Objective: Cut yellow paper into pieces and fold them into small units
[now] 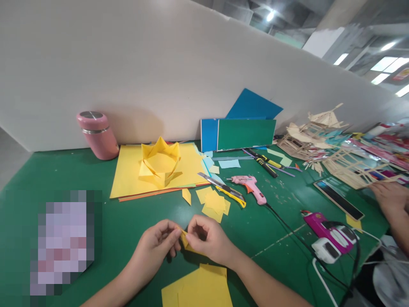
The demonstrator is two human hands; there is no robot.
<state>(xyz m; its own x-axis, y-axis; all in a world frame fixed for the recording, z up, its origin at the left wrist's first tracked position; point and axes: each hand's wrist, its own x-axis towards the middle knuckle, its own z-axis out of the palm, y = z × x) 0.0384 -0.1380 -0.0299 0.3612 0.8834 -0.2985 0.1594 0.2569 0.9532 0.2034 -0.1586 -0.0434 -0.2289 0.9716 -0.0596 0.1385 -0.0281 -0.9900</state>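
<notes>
Between my hands is a small folded piece of yellow paper (191, 247), partly hidden by my fingers. My left hand (161, 241) pinches its left end between thumb and forefinger. With thumb and fingertips, my right hand (207, 241) grips the other side. Just below lie larger yellow sheets (201, 288) at the near edge. Beyond my hands are small yellow paper squares (213, 202) in a loose pile. Farther back, a crown-like folded yellow paper ring (160, 164) rests on a stack of yellow sheets (126, 175).
A yellow utility knife (228, 192) and a pink glue gun (251, 187) lie beyond my right hand. The cord runs toward a purple power strip (334, 236). A pink thermos (98, 135) stands back left. Another person's hand (391, 204) is at right, beside wooden stick models (345, 164).
</notes>
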